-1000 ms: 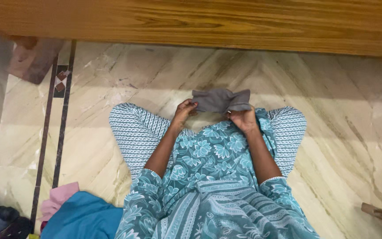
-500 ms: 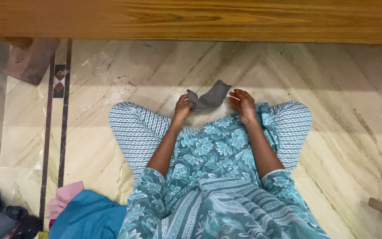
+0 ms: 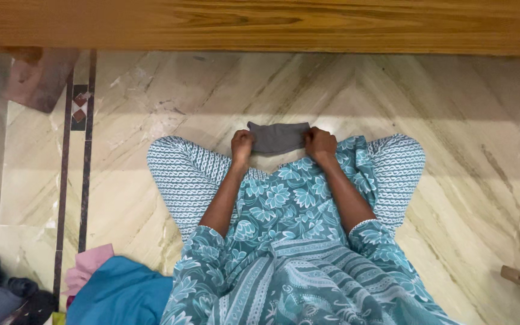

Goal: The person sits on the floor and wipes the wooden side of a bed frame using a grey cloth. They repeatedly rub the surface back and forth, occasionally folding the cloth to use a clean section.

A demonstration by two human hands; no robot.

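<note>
Both fists are closed on a small grey cloth (image 3: 277, 136), soft and oblong, the left hand (image 3: 242, 144) gripping one end and the right hand (image 3: 320, 143) the other. It is stretched flat between them, just above the veined marble floor (image 3: 452, 150) in front of the folded knees.

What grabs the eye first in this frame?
A small grey cloth at centre, stretched between the left hand and right hand above the lap. A wooden board spans the top, and a heap of clothes sits bottom left on the marble floor.
</note>
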